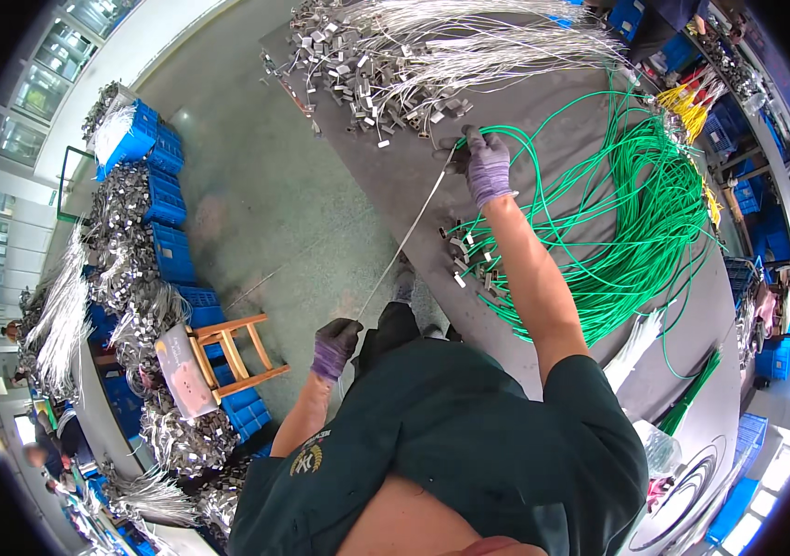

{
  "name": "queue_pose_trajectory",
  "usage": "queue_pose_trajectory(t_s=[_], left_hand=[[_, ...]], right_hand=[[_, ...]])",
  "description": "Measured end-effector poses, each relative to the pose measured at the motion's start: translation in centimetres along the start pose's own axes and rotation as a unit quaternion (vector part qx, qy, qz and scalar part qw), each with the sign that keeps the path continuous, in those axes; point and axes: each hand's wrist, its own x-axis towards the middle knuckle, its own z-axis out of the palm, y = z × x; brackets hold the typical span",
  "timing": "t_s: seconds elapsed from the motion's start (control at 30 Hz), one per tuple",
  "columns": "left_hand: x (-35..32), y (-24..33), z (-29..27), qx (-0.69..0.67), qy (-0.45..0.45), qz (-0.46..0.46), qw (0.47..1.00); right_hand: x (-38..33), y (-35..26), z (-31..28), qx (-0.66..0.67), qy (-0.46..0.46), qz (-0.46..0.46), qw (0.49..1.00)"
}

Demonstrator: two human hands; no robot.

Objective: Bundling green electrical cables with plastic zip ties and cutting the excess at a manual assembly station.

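A thin silver wire (401,243) runs taut between my two gloved hands. My left hand (336,348), low in front of my body, is closed around the wire's lower part. Over the table edge, my right hand (486,165) grips green cable (526,141) near the wire's upper end; the exact join is hidden by the fingers. From that hand the cable loops back to a large tangled bundle of green cables (641,232) on the grey table (543,102). Small metal end pieces (469,252) lie at the bundle's near left, below my right hand.
A heap of silver wires (506,57) with metal ends (386,88) covers the table's far side. White strands (634,347) and a green bunch (694,394) lie at right. On the left stand blue crates (171,250) and a wooden stool (237,357).
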Motion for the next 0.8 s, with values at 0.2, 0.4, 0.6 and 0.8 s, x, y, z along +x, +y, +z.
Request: queue_pose_trajectory(t_s=[0.2, 0.4, 0.6, 0.8], left_hand=[[-0.1, -0.1, -0.1, -0.006, 0.005, 0.004, 1.0], [-0.1, 0.0, -0.6, -0.004, -0.006, 0.004, 1.0], [0.1, 0.2, -0.9, 0.029, -0.011, 0.044, 0.999], [0.0, 0.3, -1.6, -0.006, -0.02, 0.033, 0.999]], right_hand=[[0.0, 0.0, 0.1, -0.007, -0.01, 0.002, 1.0], [0.4, -0.3, 0.3, -0.009, 0.0, -0.004, 1.0], [0.7, -0.4, 0.2, -0.034, -0.032, -0.012, 0.999], [1.2, -0.9, -0.8, -0.044, -0.133, 0.014, 0.99]])
